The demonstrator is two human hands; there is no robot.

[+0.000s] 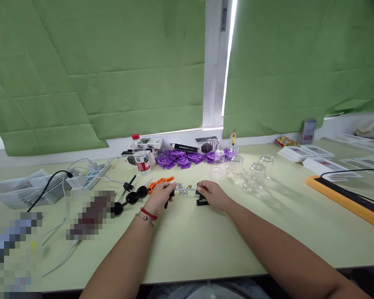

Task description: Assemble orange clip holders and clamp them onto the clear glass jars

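Observation:
A thin metal rod point(187, 189) runs level between my two hands above the table. My left hand point(161, 196) is closed around its left end, and a black piece point(166, 204) shows under the fingers. With thumb and fingertips, my right hand point(212, 193) pinches the right end. Just under the right fingers lies a black part point(202, 202); whether the hand touches it I cannot tell. Several screws point(182, 187) and small brass-coloured bits point(190, 186) lie behind the rod. Beside my left hand are orange plastic parts point(158, 182) and black round pieces point(131, 197).
Purple plastic parts point(177, 158), small boxes point(207, 145) and a water bottle point(141, 158) line the back. Clear cups point(257, 168) stand right of centre. White card stacks point(294, 153) and an orange-edged device point(339, 201) sit farther right. Left are a power strip point(96, 176) and cables.

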